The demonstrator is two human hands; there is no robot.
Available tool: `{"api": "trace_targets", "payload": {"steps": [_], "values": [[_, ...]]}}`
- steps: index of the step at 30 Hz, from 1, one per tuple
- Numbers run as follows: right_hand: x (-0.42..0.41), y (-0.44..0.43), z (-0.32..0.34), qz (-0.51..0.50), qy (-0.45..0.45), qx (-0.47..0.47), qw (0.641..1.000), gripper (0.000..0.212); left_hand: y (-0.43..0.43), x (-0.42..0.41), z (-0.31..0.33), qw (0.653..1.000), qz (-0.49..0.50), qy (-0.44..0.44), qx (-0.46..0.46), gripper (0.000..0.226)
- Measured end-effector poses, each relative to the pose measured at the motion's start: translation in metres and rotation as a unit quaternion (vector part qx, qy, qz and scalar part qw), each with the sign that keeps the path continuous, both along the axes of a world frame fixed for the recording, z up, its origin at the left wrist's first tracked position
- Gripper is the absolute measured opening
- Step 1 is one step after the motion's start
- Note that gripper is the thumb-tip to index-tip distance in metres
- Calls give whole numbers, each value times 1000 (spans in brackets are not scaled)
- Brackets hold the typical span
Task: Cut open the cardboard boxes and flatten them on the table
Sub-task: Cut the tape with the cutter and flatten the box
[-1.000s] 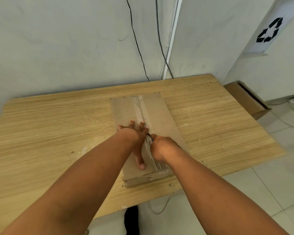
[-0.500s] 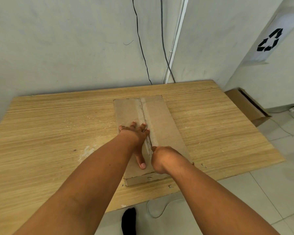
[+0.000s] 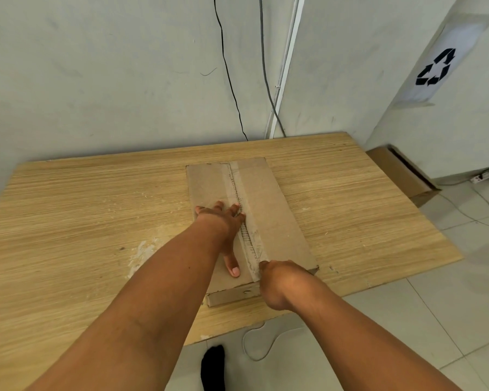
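Note:
A flat brown cardboard box [image 3: 268,210] lies lengthwise on the wooden table [image 3: 82,210], with a taped seam [image 3: 244,221] running down its top. My left hand [image 3: 223,227] presses flat on the box just left of the seam, fingers spread, thumb pointing toward me. My right hand [image 3: 280,283] is curled into a fist at the near end of the seam, at the box's front edge. Whatever it grips is hidden inside the fist. The tape along the seam looks ragged and slit.
Another cardboard box [image 3: 401,173] stands on the floor past the table's right edge, under a recycling sign [image 3: 435,69]. Cables [image 3: 232,80] hang down the wall behind the table. A loose cable [image 3: 263,342] and my dark-socked foot [image 3: 213,368] are on the tiled floor.
My right hand has drawn toward me along the seam, from mid-box to its near end. My left hand has stayed pressed on the box.

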State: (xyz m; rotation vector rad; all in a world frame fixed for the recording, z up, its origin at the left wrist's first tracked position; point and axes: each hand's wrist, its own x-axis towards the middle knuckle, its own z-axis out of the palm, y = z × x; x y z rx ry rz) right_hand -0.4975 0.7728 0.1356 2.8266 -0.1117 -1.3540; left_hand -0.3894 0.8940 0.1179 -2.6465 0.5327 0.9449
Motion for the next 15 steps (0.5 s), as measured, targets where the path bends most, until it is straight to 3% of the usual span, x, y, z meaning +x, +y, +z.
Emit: {"api": "trace_targets", "payload": {"steps": [4,10,15], "values": [[-11,-5,4,34,18,2,999,71,-1,-5,-2,1000,-8,-3,10,158],[-24,-10,15,35,-16,39,998,54,-3,-8,0,1000,-11,-17,17,159],[-34,-20,14,-45,-35,107,993,69,-5,-11,2,999,-4,-26,28,159]]}}
